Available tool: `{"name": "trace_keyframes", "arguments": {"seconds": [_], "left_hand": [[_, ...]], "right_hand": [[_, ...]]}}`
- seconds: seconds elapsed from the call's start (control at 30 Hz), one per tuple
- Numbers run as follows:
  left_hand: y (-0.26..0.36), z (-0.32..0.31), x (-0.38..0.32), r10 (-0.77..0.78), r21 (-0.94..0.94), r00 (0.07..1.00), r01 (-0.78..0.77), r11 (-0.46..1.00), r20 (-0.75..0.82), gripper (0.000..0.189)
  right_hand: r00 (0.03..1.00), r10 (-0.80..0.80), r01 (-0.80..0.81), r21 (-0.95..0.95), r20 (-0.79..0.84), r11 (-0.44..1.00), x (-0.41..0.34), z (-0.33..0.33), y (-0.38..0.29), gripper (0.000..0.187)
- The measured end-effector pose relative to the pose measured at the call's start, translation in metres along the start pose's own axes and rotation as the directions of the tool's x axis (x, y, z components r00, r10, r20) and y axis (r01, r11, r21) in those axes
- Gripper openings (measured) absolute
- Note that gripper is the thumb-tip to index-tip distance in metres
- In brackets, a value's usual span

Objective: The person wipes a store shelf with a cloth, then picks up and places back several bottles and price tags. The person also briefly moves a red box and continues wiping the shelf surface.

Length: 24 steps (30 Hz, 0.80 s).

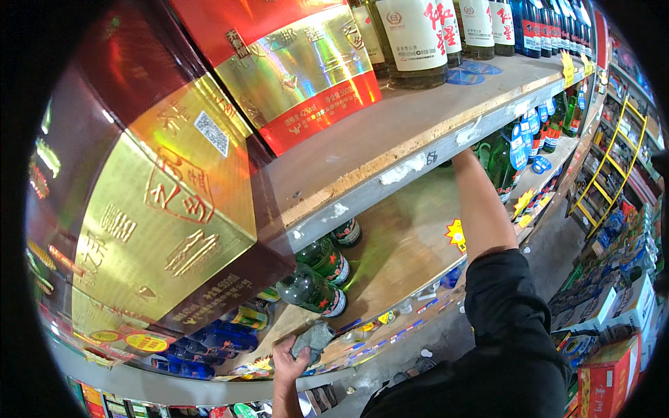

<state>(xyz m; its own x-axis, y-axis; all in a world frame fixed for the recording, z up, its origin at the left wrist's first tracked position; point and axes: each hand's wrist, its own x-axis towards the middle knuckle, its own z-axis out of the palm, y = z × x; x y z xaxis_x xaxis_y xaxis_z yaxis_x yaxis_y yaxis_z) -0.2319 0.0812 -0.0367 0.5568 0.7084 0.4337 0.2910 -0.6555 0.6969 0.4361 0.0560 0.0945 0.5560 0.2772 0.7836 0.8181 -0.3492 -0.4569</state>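
Observation:
My left hand [288, 360] grips a crumpled grey cloth [313, 340] at the front edge of the lower shelf [400, 235]. Just beyond it several green glass bottles [313, 292] with red stars on their labels stand close together. My right forearm, in a black sleeve, reaches in beneath the upper shelf [355, 136]. That shelf's edge hides my right hand, so what it touches does not show. To the right of the forearm are more green bottles [499, 157] with blue round neck tags.
Large gold and maroon boxes [172, 209] and a red-gold box [303, 68] crowd the upper left. White-labelled bottles [413, 36] line the upper shelf. Blue bottles [225, 337] stand at lower left. Across the aisle are a yellow ladder [609, 167] and stacked cartons [609, 376].

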Motion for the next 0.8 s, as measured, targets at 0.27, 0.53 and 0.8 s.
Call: {"name": "trace_keyframes", "arguments": {"seconds": [0.27, 0.53, 0.8], "left_hand": [[0.001, -0.005, 0.002, -0.077, 0.015, 0.993, 0.076, 0.997, 0.087, 0.027], [-0.011, -0.005, -0.001, -0.113, 0.038, 0.985, 0.109, 0.993, 0.128, 0.037], [0.01, -0.008, 0.005, -0.088, 0.053, 0.988, 0.082, 0.995, 0.128, 0.03]], "right_hand": [[0.989, -0.144, 0.13, 0.245, 0.04, 0.961, -0.043, -0.021, -0.057, 0.035], [0.999, -0.051, 0.025, 0.859, 0.002, 0.511, -0.118, -0.057, -0.169, 0.024], [0.954, -0.28, 0.265, 0.729, -0.105, 0.631, -0.136, -0.052, -0.224, 0.026]]}}
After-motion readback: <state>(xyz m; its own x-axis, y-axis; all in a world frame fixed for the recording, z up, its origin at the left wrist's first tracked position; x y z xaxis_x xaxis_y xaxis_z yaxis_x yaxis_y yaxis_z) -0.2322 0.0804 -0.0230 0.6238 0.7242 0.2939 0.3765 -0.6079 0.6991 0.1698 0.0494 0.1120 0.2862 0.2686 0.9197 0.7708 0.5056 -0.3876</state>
